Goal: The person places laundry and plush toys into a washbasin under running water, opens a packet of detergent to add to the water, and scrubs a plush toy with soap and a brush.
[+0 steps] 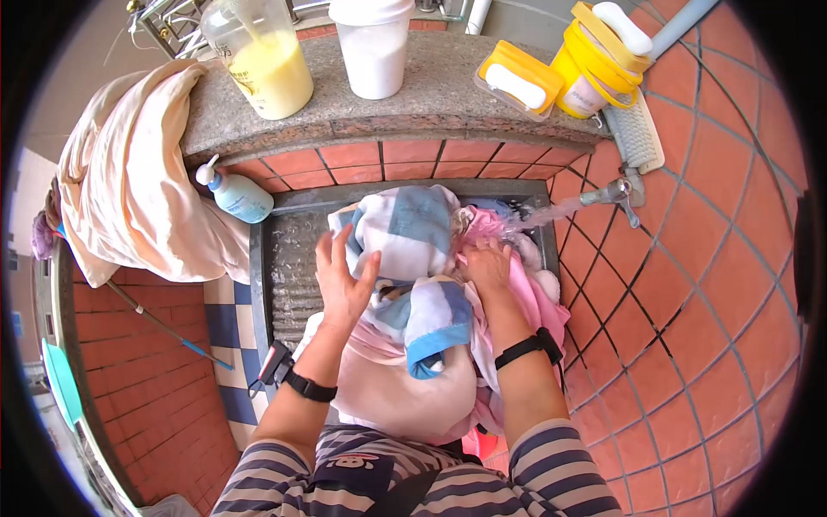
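Observation:
My left hand [341, 280] is raised with fingers spread beside a white and blue checked cloth [413, 220], holding nothing. On the right, my right hand [488, 264] rests with its fingers out on wet pink cloth [487, 222], under the running water. A rolled blue and white piece of cloth [439, 314] lies between my forearms, on top of pale pink fabric [413, 392]. The laundry heaps over a dark stone sink [261, 293] with a ribbed washboard surface [297, 246] at its left. Water pours from a metal tap [609, 193] at the right.
A pump bottle [241, 196] stands at the sink's back left corner, near a draped cream cloth [138, 189]. On the stone ledge [353, 116] are a jug of yellow liquid [274, 73], a white-lidded tub [375, 52], a yellow box [521, 77], yellow containers [594, 73] and a brush [636, 133].

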